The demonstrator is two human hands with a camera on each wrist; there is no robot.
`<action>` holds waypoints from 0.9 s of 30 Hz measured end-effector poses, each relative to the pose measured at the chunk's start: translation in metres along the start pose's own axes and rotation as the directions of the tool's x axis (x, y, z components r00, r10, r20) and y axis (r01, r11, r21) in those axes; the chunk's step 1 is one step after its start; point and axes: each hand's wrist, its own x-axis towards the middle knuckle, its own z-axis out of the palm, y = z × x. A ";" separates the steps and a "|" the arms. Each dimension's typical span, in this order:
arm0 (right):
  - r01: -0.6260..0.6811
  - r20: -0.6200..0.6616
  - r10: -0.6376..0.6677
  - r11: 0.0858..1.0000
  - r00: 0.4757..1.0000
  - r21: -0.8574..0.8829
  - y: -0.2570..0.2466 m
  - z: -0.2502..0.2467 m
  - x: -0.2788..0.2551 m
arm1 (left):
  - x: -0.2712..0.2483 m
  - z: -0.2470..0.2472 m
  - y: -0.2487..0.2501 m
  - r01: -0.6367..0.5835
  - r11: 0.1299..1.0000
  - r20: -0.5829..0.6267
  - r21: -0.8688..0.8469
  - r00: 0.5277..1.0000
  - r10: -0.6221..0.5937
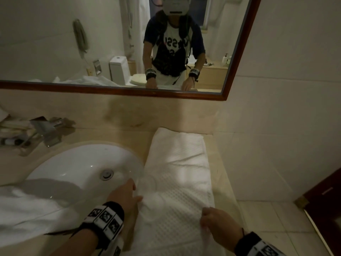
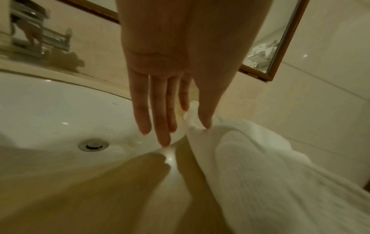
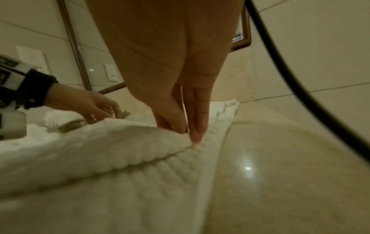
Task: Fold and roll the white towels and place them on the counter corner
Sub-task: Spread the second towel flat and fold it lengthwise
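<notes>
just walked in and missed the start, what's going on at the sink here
A person is folding a white towel laid lengthwise on the counter to the right of the sink. The left hand pinches the towel's left edge near its front end, and the right hand pinches the right edge. The near end looks slightly lifted, so a fold or roll seems to be starting; nothing is rolled yet. Another white towel lies bunched over the sink's near left rim.
</notes>
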 end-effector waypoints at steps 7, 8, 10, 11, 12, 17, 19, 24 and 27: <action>-0.033 0.138 0.049 0.993 0.989 -0.114 -0.059 0.006 -0.002 | -0.057 0.015 -0.011 -0.105 0.993 0.251 0.052 0.964 0.088; -0.054 0.162 0.077 0.988 0.984 -0.145 -0.062 0.007 -0.003 | -0.061 0.022 -0.009 -0.130 0.991 0.295 0.008 0.948 0.122; -0.048 0.171 0.064 0.994 0.983 -0.101 -0.067 0.004 -0.010 | -0.066 0.037 -0.007 -0.155 0.985 0.364 -0.077 0.915 0.172; -0.041 0.198 0.049 0.998 0.979 -0.047 -0.070 0.001 -0.017 | -0.067 0.043 -0.007 -0.154 0.985 0.366 -0.084 0.914 0.174; -0.047 0.244 0.047 0.999 0.969 -0.006 -0.068 0.001 -0.024 | -0.068 0.047 -0.007 -0.144 0.986 0.352 -0.089 0.921 0.167; -0.003 0.267 -0.005 1.000 0.964 0.028 -0.053 0.007 -0.034 | -0.063 0.045 -0.003 -0.102 0.991 0.303 -0.086 0.945 0.124; -0.039 0.010 0.039 0.999 0.999 -0.001 -0.043 0.001 -0.018 | -0.051 0.037 0.008 -0.113 0.993 0.216 -0.038 0.969 0.118; -0.129 -0.104 0.104 0.953 0.989 -0.275 -0.011 -0.012 0.042 | -0.014 0.026 0.027 -0.054 0.995 -0.011 -0.079 0.999 0.053; -0.216 -0.107 0.215 0.976 0.971 0.002 -0.002 -0.007 0.049 | -0.023 0.024 0.022 0.002 0.982 -0.051 -0.190 0.999 -0.012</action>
